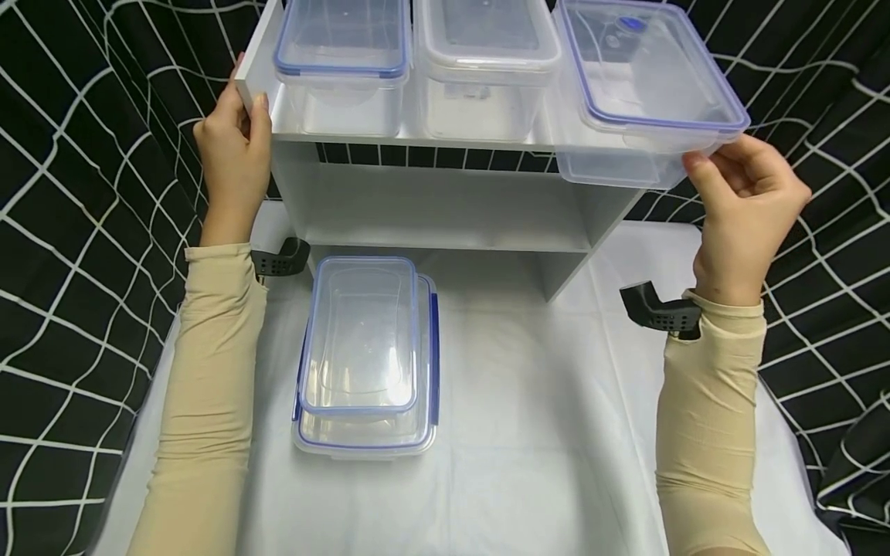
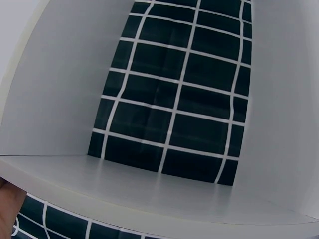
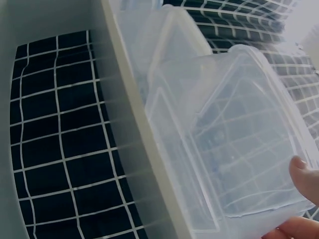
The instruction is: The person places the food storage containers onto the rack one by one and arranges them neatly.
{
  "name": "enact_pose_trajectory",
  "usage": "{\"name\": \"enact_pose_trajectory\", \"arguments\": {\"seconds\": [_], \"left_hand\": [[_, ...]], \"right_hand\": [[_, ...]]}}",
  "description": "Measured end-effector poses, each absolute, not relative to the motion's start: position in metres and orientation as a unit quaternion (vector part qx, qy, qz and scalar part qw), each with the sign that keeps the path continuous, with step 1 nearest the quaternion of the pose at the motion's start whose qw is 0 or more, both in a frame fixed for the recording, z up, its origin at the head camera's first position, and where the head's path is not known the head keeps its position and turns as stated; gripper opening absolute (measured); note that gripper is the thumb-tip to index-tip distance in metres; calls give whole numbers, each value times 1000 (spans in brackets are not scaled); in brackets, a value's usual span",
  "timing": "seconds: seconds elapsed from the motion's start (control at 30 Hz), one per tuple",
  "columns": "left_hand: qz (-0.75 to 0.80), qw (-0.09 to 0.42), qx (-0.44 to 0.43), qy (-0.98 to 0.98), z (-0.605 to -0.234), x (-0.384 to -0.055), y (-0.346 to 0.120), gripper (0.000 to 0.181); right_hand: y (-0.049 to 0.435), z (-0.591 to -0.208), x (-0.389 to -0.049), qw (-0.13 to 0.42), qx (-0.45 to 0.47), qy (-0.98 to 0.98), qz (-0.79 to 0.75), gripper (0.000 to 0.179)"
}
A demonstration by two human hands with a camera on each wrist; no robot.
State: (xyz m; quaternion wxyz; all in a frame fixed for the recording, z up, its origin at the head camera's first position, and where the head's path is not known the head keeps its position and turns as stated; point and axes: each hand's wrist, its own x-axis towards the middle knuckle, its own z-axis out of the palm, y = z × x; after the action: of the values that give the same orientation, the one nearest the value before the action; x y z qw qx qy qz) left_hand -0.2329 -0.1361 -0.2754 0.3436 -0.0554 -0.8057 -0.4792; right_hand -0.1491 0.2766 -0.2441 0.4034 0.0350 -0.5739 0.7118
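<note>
On the right, my right hand point(image 1: 751, 205) pinches the front right corner of a clear plastic food container point(image 1: 612, 166) with a blue-rimmed lid. That container juts past the front edge of the white shelf unit point(image 1: 445, 205), over its top board. In the right wrist view, thumb and fingers point(image 3: 304, 179) lie at the container's corner. My left hand point(image 1: 232, 147) grips the upright side panel point(image 1: 256, 66) at the unit's top left, thumb in front. Beside the held container stand a white-lidded container point(image 1: 480, 108) and a blue-lidded one point(image 1: 341, 108).
Two more clear containers lie stacked on the white cloth, the smaller one point(image 1: 361, 332) on top of the larger one point(image 1: 365, 440). Black grid-patterned curtains point(image 1: 83, 232) hang on both sides. The shelf's lower compartment shows the curtain point(image 2: 169, 89) behind it.
</note>
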Motion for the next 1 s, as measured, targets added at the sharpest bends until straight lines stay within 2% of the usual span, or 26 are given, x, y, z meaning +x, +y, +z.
{"name": "enact_pose_trajectory", "arguments": {"seconds": [0.43,0.73,1.0], "left_hand": [[-482,343,-45,-805,-276,-232,-138,39],[-486,338,-49,-804,-276,-233,-138,40],[-483,342,-53,-804,-276,-234,-136,39]], "right_hand": [[268,-253,-153,437,16,-567,698,31],[266,-255,-170,466,4,-586,663,25],[261,-252,-174,468,-11,-576,670,23]]}}
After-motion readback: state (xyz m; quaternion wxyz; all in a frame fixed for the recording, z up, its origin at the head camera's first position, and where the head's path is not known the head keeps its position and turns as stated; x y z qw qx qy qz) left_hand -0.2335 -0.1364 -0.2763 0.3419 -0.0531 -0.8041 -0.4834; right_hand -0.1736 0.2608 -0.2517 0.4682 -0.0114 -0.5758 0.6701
